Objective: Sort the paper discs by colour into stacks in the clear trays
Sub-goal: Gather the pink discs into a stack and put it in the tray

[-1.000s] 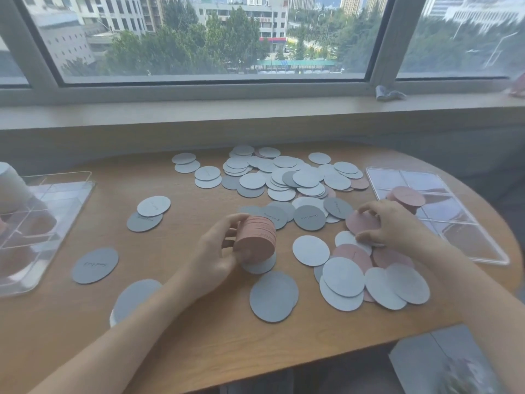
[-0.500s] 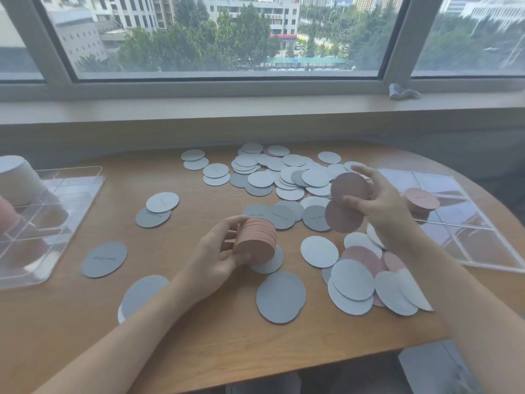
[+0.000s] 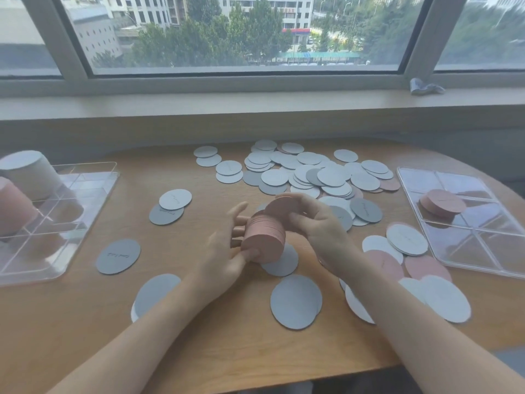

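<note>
Left hand (image 3: 224, 257) cradles the pink stack (image 3: 264, 237) (fingers loosely spread) while right hand (image 3: 321, 223) pinches pink discs (image 3: 284, 207).

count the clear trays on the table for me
2. One clear tray sits at the table's left edge, holding tall pink and white stacks; the other clear tray sits at the right edge, holding a short pink stack.
</note>
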A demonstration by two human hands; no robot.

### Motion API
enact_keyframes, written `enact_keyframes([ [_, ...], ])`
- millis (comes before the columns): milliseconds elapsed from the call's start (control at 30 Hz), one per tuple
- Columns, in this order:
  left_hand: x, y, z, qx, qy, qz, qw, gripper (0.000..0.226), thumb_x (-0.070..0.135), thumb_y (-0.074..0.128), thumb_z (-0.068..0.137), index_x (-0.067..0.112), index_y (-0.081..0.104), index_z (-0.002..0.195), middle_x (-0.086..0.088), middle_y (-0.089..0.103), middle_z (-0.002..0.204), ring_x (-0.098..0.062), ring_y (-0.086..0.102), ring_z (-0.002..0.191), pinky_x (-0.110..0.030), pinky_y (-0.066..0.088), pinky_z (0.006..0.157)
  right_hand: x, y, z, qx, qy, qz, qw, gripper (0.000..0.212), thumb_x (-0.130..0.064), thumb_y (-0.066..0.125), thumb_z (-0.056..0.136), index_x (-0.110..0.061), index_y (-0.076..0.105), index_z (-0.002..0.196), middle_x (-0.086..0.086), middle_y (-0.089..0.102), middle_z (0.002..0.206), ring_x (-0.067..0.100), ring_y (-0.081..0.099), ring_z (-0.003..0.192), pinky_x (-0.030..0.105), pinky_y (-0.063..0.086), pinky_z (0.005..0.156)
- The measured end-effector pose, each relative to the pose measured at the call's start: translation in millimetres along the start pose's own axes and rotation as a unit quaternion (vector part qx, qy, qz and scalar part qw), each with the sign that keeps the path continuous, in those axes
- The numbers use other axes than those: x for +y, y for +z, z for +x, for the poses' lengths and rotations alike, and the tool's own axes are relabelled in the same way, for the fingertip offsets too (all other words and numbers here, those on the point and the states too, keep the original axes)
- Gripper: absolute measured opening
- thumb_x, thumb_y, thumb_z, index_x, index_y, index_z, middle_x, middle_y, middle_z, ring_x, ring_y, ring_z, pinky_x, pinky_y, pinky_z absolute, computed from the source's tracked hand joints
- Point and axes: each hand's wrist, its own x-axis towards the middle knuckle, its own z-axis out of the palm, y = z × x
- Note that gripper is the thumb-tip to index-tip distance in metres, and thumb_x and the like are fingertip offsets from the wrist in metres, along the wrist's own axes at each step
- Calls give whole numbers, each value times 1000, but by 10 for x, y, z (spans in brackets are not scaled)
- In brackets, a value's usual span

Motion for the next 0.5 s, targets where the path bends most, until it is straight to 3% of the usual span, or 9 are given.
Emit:
enact_keyframes([
  [67, -11, -46, 15, -6, -1, 10, 1000, 77, -3, 72, 87, 36, 35, 142, 9, 55, 127, 1, 58, 110, -15, 52, 87, 12, 18, 9, -12, -22, -69, 997, 34, -1, 43, 99, -13, 66, 121, 3, 71, 117, 14, 65, 111, 34, 52, 96],
  [133, -17, -84, 22, -26, 7, 23, 999, 73, -1, 71, 88, 34, 39, 143, 8, 54, 128, -2, 57, 114, -15, 52, 88, 45, 51, -9, -48, -24, -154, 987, 35, -22, 43, 102, -20, 63, 130, -5, 66, 128, 8, 58, 122, 38, 44, 108],
  [200, -21, -100, 25, -38, 19, 40, 998, 71, 1, 70, 89, 28, 39, 147, 5, 52, 129, -1, 56, 115, -13, 50, 90, 40, 94, -67, -100, -6, -241, 965, 44, -37, 41, 105, -26, 45, 147, -14, 47, 149, -2, 39, 136, 29, 28, 117],
  [300, -27, -114, 28, -34, 34, 71, 996, 70, 2, 70, 90, 23, 39, 149, 10, 51, 133, 1, 55, 117, -11, 46, 95, -2, 163, -141, -147, -10, -336, 930, 66, -46, 37, 102, -24, 11, 159, -18, 28, 153, -6, 20, 139, 11, 12, 109],
  [367, -25, -128, 29, -28, 45, 78, 996, 67, 2, 71, 89, 23, 43, 146, 9, 53, 135, -5, 59, 118, -14, 48, 95, -17, 184, -150, -138, -31, -359, 923, 69, -46, 38, 102, -25, 6, 159, -16, 29, 151, -3, 18, 141, 12, 10, 109],
  [433, 0, -127, 23, -29, 33, 57, 997, 65, 3, 72, 89, 29, 45, 142, 7, 57, 134, -7, 62, 115, -16, 52, 91, -16, 192, -145, -144, -46, -377, 914, 71, -49, 37, 101, -25, 2, 158, -18, 28, 145, -11, 14, 135, 19, 6, 117],
  [500, 27, -119, 13, -27, 20, 36, 999, 63, 3, 73, 88, 30, 46, 138, 6, 59, 130, -4, 64, 111, -14, 52, 87, 2, 194, -132, -158, -67, -413, 894, 79, -62, 31, 96, -25, 1, 159, -14, 27, 154, -6, 13, 141, 28, 3, 122],
])
